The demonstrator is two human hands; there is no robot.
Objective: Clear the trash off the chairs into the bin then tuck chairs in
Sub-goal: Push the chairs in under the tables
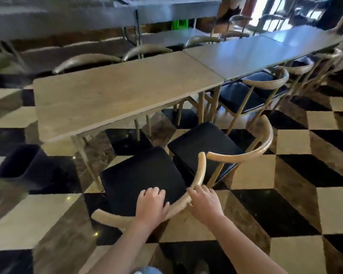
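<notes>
Chairs first: the near chair (143, 173) sits at 6 o'clock, pulled out from the wooden table (115, 95). Your left hand (151, 202) and right hand (204, 202) both grasp its curved wooden backrest. Push evenly toward 12 o'clock, keeping clear of the second chair (204, 147) at 1 o'clock. Both black seats look bare; the bin (18, 161) stands at 9 o'clock.

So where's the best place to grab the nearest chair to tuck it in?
Grip the nearest chair by its curved wooden backrest rail, from behind, hands spread either side of centre. The rail faces the person and the seat points toward the table. Both hands are there now.
</notes>
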